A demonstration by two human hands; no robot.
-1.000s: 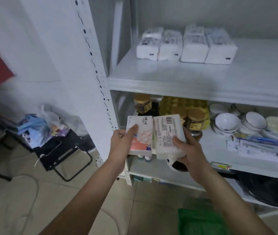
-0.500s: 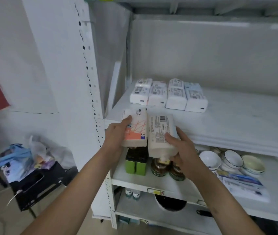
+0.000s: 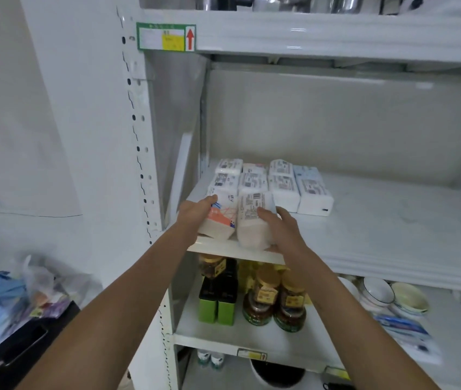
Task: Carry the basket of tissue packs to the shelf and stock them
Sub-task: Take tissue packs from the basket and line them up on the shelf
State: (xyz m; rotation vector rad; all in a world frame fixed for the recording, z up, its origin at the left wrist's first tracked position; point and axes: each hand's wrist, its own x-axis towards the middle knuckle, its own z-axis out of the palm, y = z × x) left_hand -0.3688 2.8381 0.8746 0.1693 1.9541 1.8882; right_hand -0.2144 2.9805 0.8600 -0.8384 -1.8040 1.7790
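**shelfnewbie:** Both packs have come up from chest level since a moment ago and now sit right at the front lip of the white shelf point(image 3: 392, 220). Left hand point(image 3: 195, 212) wraps the orange-print tissue pack point(image 3: 219, 220), right hand point(image 3: 280, 226) grips the white tissue pack point(image 3: 253, 220). Slide or drop?

**stockguy:** Slide, I'd say. Push them flat until they butt against the stocked tissue row point(image 3: 268, 187) just behind, edges lined up, then let go. Basket's out of view, so can't say how many are left.
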